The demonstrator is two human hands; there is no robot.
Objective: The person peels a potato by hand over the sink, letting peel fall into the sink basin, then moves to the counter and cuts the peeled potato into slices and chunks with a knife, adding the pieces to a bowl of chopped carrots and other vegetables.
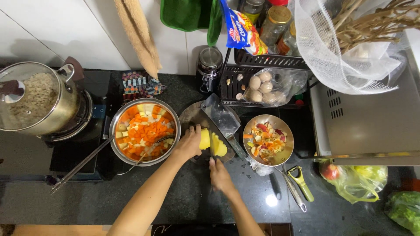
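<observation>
Left hand [189, 143] pinned the peeled yellow potato [213, 144] on the round cutting board [192, 114], fingers curled over it. Right hand [220, 175] gripped a knife [211, 150], blade mid-potato. Best kept vertical, fingertips tucked back, slices even.

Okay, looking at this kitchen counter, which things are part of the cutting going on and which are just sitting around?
In use:
left hand
right hand
yellow peeled potato
small knife
round dark cutting board
steel bowl of diced orange and pale vegetables

Lying about:
broad steel cleaver
steel bowl of peelings
green-handled peeler
lidded steel pot
bag of eggs
</observation>
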